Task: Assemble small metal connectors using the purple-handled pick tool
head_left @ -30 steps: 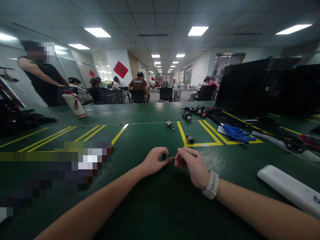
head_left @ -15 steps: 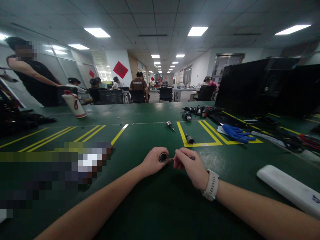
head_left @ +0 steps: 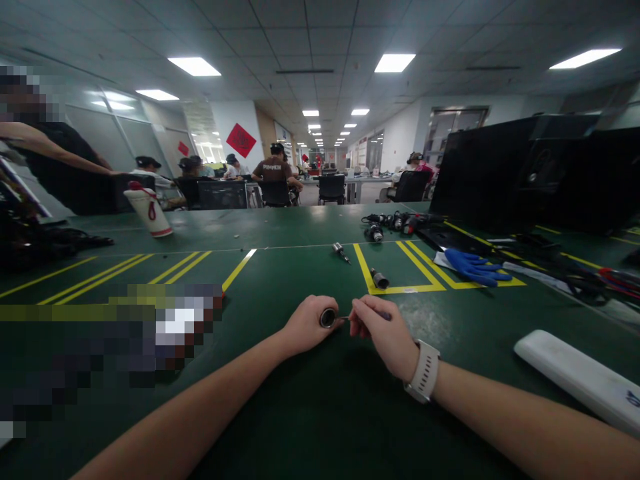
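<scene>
My left hand (head_left: 309, 325) is closed around a dark round hollow part (head_left: 328, 318) with a metal rim, its open end towards me. In my right hand (head_left: 381, 328) is a thin screwdriver (head_left: 385, 315), pinched between thumb and fingers. The screwdriver's slim shaft points left at the side of the hollow part; whether its tip touches or enters it, I cannot tell. Beyond my hands lie a dark cylindrical metal part (head_left: 380, 279) inside yellow tape lines and a small metal part with a pointed end (head_left: 341, 253).
The green table (head_left: 280, 400) carries a blue glove (head_left: 475, 267), a white elongated case (head_left: 575, 380) on the right, several cabled metal parts (head_left: 375, 232), a white cup (head_left: 150, 210) and a large black box (head_left: 490, 173). A blurred-out object (head_left: 185, 327) lies left. People sit and stand beyond the table.
My hands keep the same hold, and the hollow part has shifted very slightly right and down. A standing person at the far left has moved further left.
</scene>
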The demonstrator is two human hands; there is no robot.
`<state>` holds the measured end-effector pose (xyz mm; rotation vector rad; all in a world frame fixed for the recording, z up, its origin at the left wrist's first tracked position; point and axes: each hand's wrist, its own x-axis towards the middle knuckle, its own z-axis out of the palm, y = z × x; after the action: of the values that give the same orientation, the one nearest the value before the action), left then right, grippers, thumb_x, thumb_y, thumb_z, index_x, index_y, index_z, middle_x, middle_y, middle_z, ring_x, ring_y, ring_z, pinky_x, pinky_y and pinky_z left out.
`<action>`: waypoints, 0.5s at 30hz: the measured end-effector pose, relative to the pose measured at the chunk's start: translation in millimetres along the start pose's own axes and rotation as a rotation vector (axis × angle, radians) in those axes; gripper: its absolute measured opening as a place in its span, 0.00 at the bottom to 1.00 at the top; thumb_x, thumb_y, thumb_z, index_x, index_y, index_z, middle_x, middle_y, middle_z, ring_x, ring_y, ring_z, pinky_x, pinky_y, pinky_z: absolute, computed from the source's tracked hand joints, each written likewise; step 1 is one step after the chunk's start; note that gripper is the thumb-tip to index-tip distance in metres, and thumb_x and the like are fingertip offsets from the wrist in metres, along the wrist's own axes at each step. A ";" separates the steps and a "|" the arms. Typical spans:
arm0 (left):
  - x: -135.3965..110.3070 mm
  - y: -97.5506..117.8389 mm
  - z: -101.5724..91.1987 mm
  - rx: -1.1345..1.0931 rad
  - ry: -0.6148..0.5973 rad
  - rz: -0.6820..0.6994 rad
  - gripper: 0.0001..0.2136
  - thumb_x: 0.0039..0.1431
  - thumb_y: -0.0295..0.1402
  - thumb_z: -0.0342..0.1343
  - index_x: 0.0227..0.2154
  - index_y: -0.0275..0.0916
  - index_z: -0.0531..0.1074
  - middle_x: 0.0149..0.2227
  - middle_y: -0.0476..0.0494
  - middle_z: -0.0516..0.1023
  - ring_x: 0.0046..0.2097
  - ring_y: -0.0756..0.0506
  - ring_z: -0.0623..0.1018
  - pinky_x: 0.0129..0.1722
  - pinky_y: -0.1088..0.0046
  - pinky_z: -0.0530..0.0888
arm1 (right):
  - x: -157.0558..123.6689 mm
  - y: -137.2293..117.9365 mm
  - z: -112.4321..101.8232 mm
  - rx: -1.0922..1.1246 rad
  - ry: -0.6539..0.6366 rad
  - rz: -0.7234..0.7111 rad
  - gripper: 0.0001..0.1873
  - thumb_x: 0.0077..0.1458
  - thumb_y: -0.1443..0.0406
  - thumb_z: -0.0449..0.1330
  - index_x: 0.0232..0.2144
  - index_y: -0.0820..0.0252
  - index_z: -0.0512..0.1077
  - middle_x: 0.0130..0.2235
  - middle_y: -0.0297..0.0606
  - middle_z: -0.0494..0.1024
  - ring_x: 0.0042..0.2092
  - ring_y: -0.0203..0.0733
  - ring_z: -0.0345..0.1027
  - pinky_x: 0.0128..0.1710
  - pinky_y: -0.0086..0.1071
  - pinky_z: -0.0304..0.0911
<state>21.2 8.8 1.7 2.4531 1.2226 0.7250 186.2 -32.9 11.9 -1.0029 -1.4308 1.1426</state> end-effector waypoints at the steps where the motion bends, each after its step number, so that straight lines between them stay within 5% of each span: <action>1: -0.4 0.6 -0.1 0.004 -0.003 0.003 0.06 0.49 0.32 0.56 0.21 0.38 0.66 0.23 0.53 0.69 0.28 0.49 0.69 0.33 0.71 0.66 | -0.5 -1.1 0.0 -0.053 -0.010 -0.030 0.16 0.54 0.58 0.54 0.19 0.60 0.68 0.19 0.31 0.68 0.23 0.35 0.60 0.25 0.29 0.55; 15: 1.5 -3.5 -0.2 -0.052 0.040 -0.028 0.05 0.48 0.29 0.55 0.21 0.38 0.65 0.23 0.53 0.66 0.28 0.50 0.68 0.27 0.76 0.66 | 1.0 6.1 3.7 0.434 0.032 0.281 0.15 0.47 0.56 0.57 0.20 0.61 0.66 0.19 0.32 0.69 0.21 0.32 0.59 0.22 0.27 0.52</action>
<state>19.6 12.1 0.7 2.3862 1.2345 0.7912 182.5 -31.1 6.0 -0.9195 -0.9730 1.5540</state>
